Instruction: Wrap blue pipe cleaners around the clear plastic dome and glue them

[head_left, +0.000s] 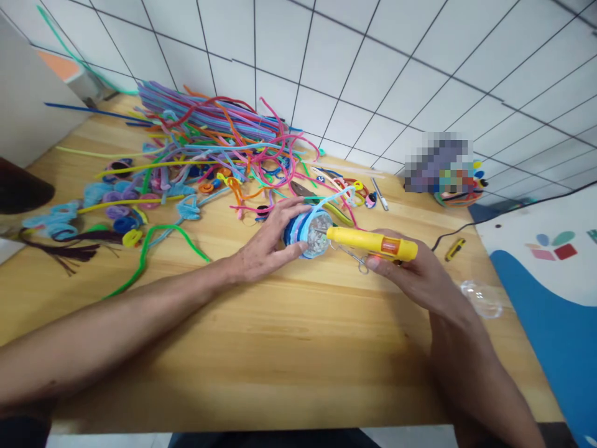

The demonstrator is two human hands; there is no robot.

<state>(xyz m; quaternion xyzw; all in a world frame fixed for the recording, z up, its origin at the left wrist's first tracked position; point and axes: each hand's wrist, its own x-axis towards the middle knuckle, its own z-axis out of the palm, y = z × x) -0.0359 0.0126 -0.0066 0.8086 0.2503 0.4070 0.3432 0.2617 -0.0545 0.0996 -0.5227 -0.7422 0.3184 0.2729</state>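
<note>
My left hand (270,246) is wrapped round a small round container (319,235) bound in blue pipe cleaners, tipped so that its clear, shiny end faces right. A light blue pipe cleaner (330,200) sticks up from its rim. In my right hand (410,274) is a yellow hot glue gun (368,241) with an orange window on its side. Its thin nozzle points left at the container's shiny end; whether they touch I cannot tell. A wire stand hangs below the glue gun. Pliers (336,212) with yellow-green handles lie just behind the container.
A heap of coloured pipe cleaners (209,121) covers the back left of the wooden table (280,348). Blue and purple pipe-cleaner shapes (119,199) lie nearer. On the right are a yellow utility knife (455,249), a clear plastic piece (481,298) and a black cord (452,231).
</note>
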